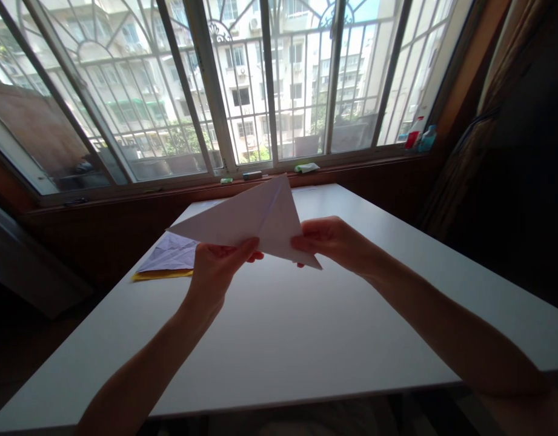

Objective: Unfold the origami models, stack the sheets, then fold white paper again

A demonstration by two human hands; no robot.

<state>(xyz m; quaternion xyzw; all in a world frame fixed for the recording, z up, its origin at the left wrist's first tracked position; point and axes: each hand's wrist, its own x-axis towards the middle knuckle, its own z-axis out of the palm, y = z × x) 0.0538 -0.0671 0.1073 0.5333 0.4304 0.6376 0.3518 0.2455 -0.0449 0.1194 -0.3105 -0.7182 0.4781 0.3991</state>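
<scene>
A folded sheet of white paper is held up above the table between both hands. It has a triangular outline, with a long point to the left, a peak at the top and a small pointed corner at the lower right. A crease slants down from the peak. My left hand pinches the lower edge, thumb in front and fingers behind. At the right edge my right hand grips the paper between thumb and fingers. The paper hides some fingertips of both hands.
A white table stretches ahead to the window. On its left side lie creased pale sheets over something yellow. Along the sill are a green-and-white packet, a small dark box, a red bottle and a blue bottle.
</scene>
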